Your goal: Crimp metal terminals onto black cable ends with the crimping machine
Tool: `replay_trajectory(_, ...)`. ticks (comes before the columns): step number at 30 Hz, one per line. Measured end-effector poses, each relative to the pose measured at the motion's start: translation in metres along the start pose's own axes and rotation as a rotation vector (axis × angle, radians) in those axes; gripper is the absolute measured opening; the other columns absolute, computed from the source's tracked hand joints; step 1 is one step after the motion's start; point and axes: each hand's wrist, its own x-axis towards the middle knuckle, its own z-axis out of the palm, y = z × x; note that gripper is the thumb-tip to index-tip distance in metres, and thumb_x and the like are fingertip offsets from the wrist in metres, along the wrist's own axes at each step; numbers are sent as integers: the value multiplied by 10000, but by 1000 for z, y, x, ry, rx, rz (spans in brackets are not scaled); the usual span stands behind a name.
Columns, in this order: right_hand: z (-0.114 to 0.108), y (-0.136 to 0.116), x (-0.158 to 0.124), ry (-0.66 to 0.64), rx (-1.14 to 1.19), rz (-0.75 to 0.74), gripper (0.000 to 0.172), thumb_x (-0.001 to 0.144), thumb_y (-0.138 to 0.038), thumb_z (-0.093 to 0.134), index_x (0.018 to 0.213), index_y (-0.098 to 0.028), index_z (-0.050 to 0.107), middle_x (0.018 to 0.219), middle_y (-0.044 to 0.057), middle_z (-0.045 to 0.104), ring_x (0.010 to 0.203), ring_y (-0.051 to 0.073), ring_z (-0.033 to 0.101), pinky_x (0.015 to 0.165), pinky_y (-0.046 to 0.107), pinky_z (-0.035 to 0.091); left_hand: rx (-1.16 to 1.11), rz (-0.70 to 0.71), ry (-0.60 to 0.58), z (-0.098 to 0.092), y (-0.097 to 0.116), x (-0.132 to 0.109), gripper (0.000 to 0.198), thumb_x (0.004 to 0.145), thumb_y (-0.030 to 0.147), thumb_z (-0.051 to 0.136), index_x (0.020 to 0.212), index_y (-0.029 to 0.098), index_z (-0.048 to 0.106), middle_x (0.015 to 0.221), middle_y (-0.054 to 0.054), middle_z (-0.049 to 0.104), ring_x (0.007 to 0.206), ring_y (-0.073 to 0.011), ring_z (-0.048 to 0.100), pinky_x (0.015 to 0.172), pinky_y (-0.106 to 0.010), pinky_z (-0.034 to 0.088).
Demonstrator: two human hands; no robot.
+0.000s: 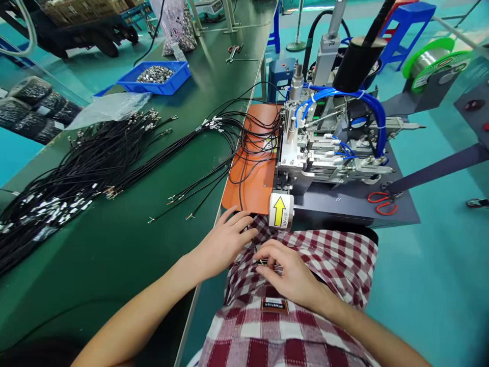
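Observation:
A single black cable (241, 192) runs down off the orange guard plate (248, 178) and passes under the fingers of my left hand (225, 242). That hand is palm down over the bench edge, fingers curled on the cable. Closer to my body, my right hand (292, 270) pinches the same cable near its end, above the checked apron (244, 326). Fine stripped wires (262, 262) show between its thumb and fingers. Other black cables with bare ends (191, 216) lie on the green bench beside my left hand. The left fingers partly hide the cable.
A machine (317, 148) with cylinders and blue hoses stands right of the plate. Red-handled scissors (384, 204) rest on its base. A large cable bundle (76, 173) covers the bench's left. Farther back are a blue tray (178, 79) of metal parts and a green wire spool (416, 76).

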Motion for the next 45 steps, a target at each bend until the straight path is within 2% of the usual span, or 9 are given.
replay_trajectory(12, 1, 3, -3, 138, 67, 37, 205, 826, -95, 597, 977, -233, 609, 915, -8, 641, 683, 116, 571, 672, 264, 448, 53, 8, -5, 0, -2, 1, 268, 936, 133, 430, 1121, 211, 607, 1113, -78, 615, 1241, -255, 488, 1103, -541, 283)
replay_trajectory(18, -7, 7, 11, 353, 228, 155, 152, 843, -181, 613, 982, -223, 568, 791, -19, 630, 673, 129, 571, 628, 261, 454, 33, -7, 5, -6, 1, 12, 208, 958, 249, 440, 1038, 182, 619, 882, -45, 651, 944, -231, 620, 1062, -580, 274)
replay_trajectory(22, -25, 2, 28, 368, 273, 132, 157, 838, -188, 620, 986, -227, 582, 819, -15, 630, 709, 132, 589, 652, 263, 471, -150, 30, -88, -13, 3, 36, 241, 986, 270, 360, 1008, 166, 576, 865, -45, 653, 791, -201, 604, 831, -421, 440)
replay_trajectory(24, -35, 1, 34, 409, 304, 150, 159, 829, -207, 635, 979, -223, 584, 812, -16, 625, 701, 132, 584, 635, 259, 463, -254, 26, -125, -16, 1, 49, 280, 1001, 252, 289, 974, 166, 554, 832, -38, 641, 709, -182, 568, 671, -333, 423)
replay_trajectory(26, -45, 2, 40, 445, 310, 188, 123, 828, -237, 643, 938, -213, 593, 763, -22, 610, 666, 129, 562, 610, 255, 442, -340, 0, -133, -19, -3, 60, 297, 1006, 267, 268, 941, 171, 542, 780, -25, 614, 660, -170, 526, 608, -302, 380)
replay_trajectory(28, -54, 4, 44, 456, 299, 210, 56, 842, -252, 624, 855, -203, 599, 706, -28, 584, 627, 121, 528, 581, 250, 417, -425, -28, -134, -21, -6, 71, 286, 1004, 286, 289, 925, 177, 542, 743, -12, 584, 652, -163, 498, 598, -290, 355)
replay_trajectory(31, -65, 7, 48, 457, 283, 198, 91, 856, -234, 596, 775, -195, 585, 686, -30, 555, 600, 111, 484, 567, 245, 400, -589, -52, -135, -24, -9, 84, 258, 995, 269, 324, 900, 183, 548, 743, -1, 562, 677, -149, 484, 630, -278, 351)
replay_trajectory(39, -91, 11, 58, 456, 306, 189, 62, 857, -202, 585, 796, -194, 579, 713, -24, 546, 625, 114, 496, 602, 249, 419, -1054, -204, -89, -15, -10, 111, 236, 967, 298, 423, 862, 175, 594, 768, -1, 570, 699, -127, 478, 628, -242, 363)
replay_trajectory(45, -98, 13, 62, 445, 435, 218, 68, 851, -249, 596, 822, -188, 590, 702, -19, 563, 588, 113, 512, 566, 253, 418, -1179, -232, -53, -5, -8, 119, 224, 943, 297, 475, 906, 179, 662, 790, -18, 629, 713, -133, 525, 643, -235, 401)
